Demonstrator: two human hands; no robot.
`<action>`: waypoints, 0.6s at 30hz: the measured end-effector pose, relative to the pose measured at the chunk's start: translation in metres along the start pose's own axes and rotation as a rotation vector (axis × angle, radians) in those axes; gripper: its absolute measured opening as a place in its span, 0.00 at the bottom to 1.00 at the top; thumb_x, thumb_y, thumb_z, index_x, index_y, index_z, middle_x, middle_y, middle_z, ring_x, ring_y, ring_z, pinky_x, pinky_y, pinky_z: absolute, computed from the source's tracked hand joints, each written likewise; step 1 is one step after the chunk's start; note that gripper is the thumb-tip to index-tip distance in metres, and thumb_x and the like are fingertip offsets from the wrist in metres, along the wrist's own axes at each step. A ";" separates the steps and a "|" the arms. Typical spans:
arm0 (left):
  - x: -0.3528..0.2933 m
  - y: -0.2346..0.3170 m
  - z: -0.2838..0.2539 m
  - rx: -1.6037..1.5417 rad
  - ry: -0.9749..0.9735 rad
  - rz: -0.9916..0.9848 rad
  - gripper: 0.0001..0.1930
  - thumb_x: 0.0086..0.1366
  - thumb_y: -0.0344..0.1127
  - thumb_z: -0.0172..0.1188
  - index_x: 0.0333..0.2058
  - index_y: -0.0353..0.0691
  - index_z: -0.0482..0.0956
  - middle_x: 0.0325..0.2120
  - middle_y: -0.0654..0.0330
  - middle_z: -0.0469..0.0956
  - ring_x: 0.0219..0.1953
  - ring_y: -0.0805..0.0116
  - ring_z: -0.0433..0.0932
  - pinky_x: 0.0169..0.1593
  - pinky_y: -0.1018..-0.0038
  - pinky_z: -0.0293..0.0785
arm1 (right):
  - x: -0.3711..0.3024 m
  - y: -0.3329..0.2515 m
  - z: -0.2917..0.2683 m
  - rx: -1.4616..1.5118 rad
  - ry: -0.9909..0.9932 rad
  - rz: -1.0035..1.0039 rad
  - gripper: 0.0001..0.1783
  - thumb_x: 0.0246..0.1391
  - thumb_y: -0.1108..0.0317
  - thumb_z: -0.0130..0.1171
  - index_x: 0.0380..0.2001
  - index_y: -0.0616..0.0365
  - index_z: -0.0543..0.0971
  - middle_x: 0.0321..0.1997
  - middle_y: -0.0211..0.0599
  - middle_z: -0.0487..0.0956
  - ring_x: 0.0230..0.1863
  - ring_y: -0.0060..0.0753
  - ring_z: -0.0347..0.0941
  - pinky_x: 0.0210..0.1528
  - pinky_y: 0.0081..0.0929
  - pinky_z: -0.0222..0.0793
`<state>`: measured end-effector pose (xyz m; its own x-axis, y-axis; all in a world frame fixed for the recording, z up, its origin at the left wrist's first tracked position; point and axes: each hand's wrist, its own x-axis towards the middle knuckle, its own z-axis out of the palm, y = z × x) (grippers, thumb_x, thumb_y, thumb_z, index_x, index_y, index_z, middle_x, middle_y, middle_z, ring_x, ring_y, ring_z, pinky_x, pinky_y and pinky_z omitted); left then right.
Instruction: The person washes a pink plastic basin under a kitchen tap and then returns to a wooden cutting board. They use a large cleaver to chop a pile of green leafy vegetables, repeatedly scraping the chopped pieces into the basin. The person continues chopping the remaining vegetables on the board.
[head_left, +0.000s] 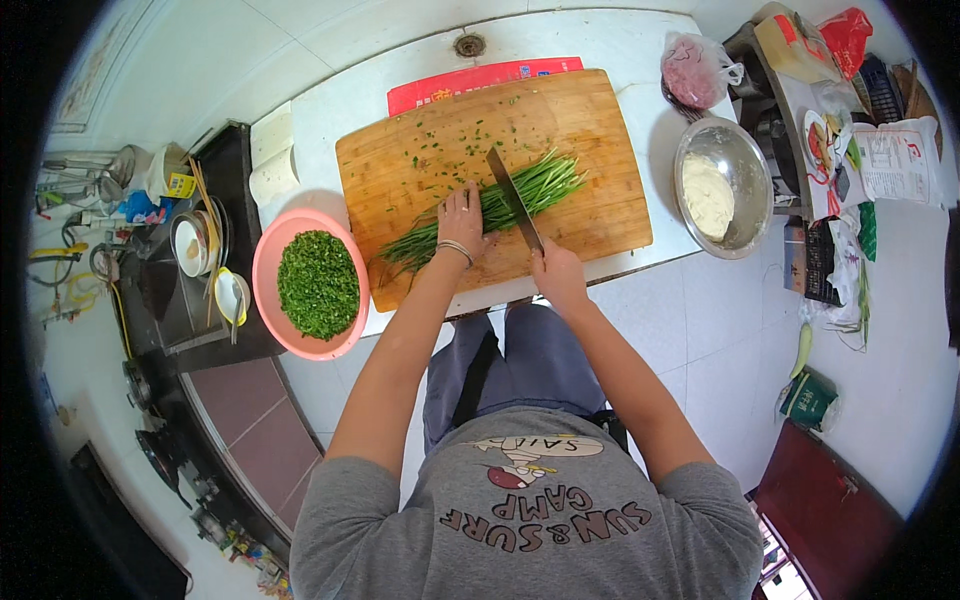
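A bundle of long green chives (556,187) lies slantwise across a wooden cutting board (605,125). My left hand (461,220), with a bangle at the wrist, presses on the bundle left of the knife, fingers over the stalks. In my right hand (559,273) is the handle of a kitchen knife (514,202), its broad blade crossing the bundle just right of my left hand. Whether the edge has cut into the stalks I cannot tell. Small green bits are scattered on the board's far part. Finely chopped greens (318,285) fill a pink basin (267,300) left of the board.
Right of the board stands a metal bowl (757,205) with pale dough (706,197). Behind it sits a plastic bag (694,72) of pinkish contents. A red flat package (480,82) shows beyond the board. Stacked bowls (192,245) stand at the left, a crowded shelf (790,110) at the right.
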<state>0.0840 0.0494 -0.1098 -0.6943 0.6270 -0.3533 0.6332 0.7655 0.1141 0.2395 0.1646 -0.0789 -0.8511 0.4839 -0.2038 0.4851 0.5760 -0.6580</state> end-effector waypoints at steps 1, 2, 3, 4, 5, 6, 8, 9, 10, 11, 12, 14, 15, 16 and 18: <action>0.002 -0.001 0.003 -0.007 0.006 0.028 0.53 0.46 0.53 0.67 0.63 0.36 0.44 0.56 0.47 0.58 0.59 0.49 0.57 0.59 0.55 0.55 | 0.000 -0.001 0.003 0.013 0.000 0.009 0.11 0.51 0.64 0.50 0.30 0.63 0.73 0.22 0.56 0.74 0.27 0.59 0.72 0.31 0.50 0.66; 0.005 -0.001 0.008 -0.018 0.014 0.059 0.51 0.48 0.52 0.67 0.63 0.36 0.46 0.56 0.46 0.59 0.58 0.47 0.58 0.58 0.55 0.56 | 0.000 -0.002 0.003 0.021 0.002 0.019 0.11 0.52 0.64 0.51 0.28 0.64 0.73 0.22 0.57 0.74 0.27 0.60 0.71 0.31 0.50 0.66; 0.007 -0.002 0.014 0.002 0.032 0.079 0.47 0.50 0.50 0.64 0.61 0.35 0.49 0.55 0.46 0.59 0.57 0.48 0.58 0.58 0.55 0.56 | 0.000 -0.002 0.004 0.029 0.003 0.029 0.12 0.52 0.64 0.51 0.26 0.65 0.73 0.22 0.57 0.74 0.27 0.60 0.71 0.30 0.49 0.65; 0.009 -0.004 0.019 0.022 0.050 0.098 0.42 0.53 0.48 0.62 0.60 0.35 0.52 0.55 0.46 0.60 0.57 0.48 0.59 0.58 0.56 0.56 | 0.003 -0.004 0.004 0.019 -0.020 0.060 0.13 0.52 0.64 0.51 0.27 0.65 0.73 0.23 0.58 0.74 0.28 0.61 0.71 0.32 0.50 0.66; 0.009 -0.005 0.023 0.043 0.065 0.115 0.37 0.55 0.45 0.60 0.59 0.35 0.55 0.54 0.46 0.60 0.56 0.49 0.59 0.57 0.56 0.57 | 0.007 -0.005 0.005 0.012 -0.046 0.092 0.13 0.52 0.64 0.51 0.28 0.65 0.74 0.23 0.58 0.75 0.29 0.61 0.72 0.33 0.50 0.66; 0.010 -0.005 0.027 0.036 0.097 0.122 0.33 0.56 0.42 0.57 0.58 0.35 0.58 0.53 0.48 0.62 0.56 0.51 0.60 0.57 0.57 0.57 | 0.010 -0.007 0.005 0.004 -0.073 0.123 0.13 0.52 0.63 0.51 0.28 0.66 0.74 0.24 0.59 0.75 0.30 0.62 0.72 0.35 0.50 0.67; 0.011 -0.006 0.031 0.026 0.161 0.134 0.25 0.59 0.36 0.50 0.55 0.34 0.63 0.51 0.51 0.64 0.55 0.55 0.61 0.57 0.58 0.57 | 0.018 -0.013 0.000 -0.023 -0.155 0.199 0.13 0.51 0.64 0.51 0.32 0.65 0.75 0.28 0.61 0.76 0.33 0.61 0.73 0.37 0.49 0.69; 0.012 -0.007 0.031 0.031 0.148 0.147 0.25 0.59 0.36 0.50 0.55 0.34 0.63 0.51 0.51 0.64 0.55 0.55 0.61 0.56 0.59 0.57 | 0.022 -0.018 -0.002 -0.034 -0.196 0.236 0.13 0.51 0.64 0.50 0.33 0.65 0.75 0.30 0.62 0.76 0.34 0.61 0.74 0.39 0.49 0.70; 0.012 -0.009 0.032 0.035 0.135 0.159 0.25 0.59 0.36 0.50 0.55 0.35 0.64 0.50 0.52 0.65 0.55 0.55 0.61 0.56 0.59 0.57 | 0.026 -0.022 -0.004 -0.065 -0.220 0.250 0.14 0.52 0.64 0.50 0.32 0.68 0.75 0.29 0.62 0.76 0.34 0.62 0.74 0.39 0.49 0.69; 0.011 -0.010 0.031 0.039 0.119 0.171 0.24 0.59 0.36 0.49 0.54 0.35 0.64 0.50 0.52 0.65 0.54 0.56 0.61 0.56 0.59 0.57 | 0.029 -0.026 -0.004 -0.096 -0.247 0.266 0.16 0.52 0.64 0.50 0.31 0.70 0.75 0.28 0.63 0.75 0.34 0.63 0.73 0.39 0.49 0.69; 0.010 -0.010 0.030 0.037 0.126 0.173 0.24 0.59 0.35 0.49 0.54 0.35 0.64 0.50 0.52 0.65 0.54 0.56 0.61 0.56 0.60 0.57 | 0.032 -0.029 -0.002 -0.127 -0.275 0.281 0.17 0.53 0.64 0.50 0.30 0.73 0.75 0.26 0.64 0.75 0.34 0.63 0.73 0.40 0.50 0.69; 0.009 -0.010 0.030 0.031 0.134 0.180 0.24 0.58 0.35 0.49 0.54 0.35 0.64 0.50 0.52 0.65 0.54 0.56 0.61 0.56 0.60 0.57 | 0.038 -0.032 0.006 -0.150 -0.308 0.299 0.15 0.51 0.65 0.50 0.31 0.71 0.75 0.28 0.64 0.76 0.35 0.62 0.74 0.40 0.49 0.70; 0.009 -0.010 0.031 0.026 0.136 0.194 0.24 0.58 0.35 0.49 0.54 0.35 0.64 0.50 0.52 0.65 0.54 0.56 0.61 0.56 0.60 0.57 | 0.041 -0.032 0.011 -0.161 -0.325 0.312 0.14 0.51 0.66 0.50 0.32 0.70 0.75 0.29 0.63 0.76 0.35 0.62 0.74 0.40 0.48 0.70; 0.009 -0.010 0.031 0.020 0.137 0.206 0.25 0.58 0.36 0.50 0.54 0.35 0.64 0.49 0.53 0.65 0.54 0.56 0.61 0.56 0.60 0.57 | 0.045 -0.028 0.019 -0.169 -0.304 0.279 0.14 0.50 0.66 0.50 0.31 0.69 0.75 0.29 0.63 0.76 0.35 0.62 0.74 0.40 0.48 0.70; 0.009 -0.012 0.033 0.035 0.152 0.219 0.25 0.58 0.36 0.50 0.54 0.35 0.64 0.49 0.53 0.65 0.54 0.57 0.62 0.55 0.61 0.57 | 0.055 -0.025 0.032 -0.182 -0.258 0.202 0.13 0.50 0.67 0.50 0.31 0.68 0.76 0.28 0.63 0.76 0.35 0.62 0.74 0.40 0.48 0.70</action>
<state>0.0819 0.0412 -0.1446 -0.5808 0.7939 -0.1803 0.7838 0.6051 0.1395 0.1740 0.1558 -0.0970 -0.7457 0.4315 -0.5078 0.6567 0.6048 -0.4505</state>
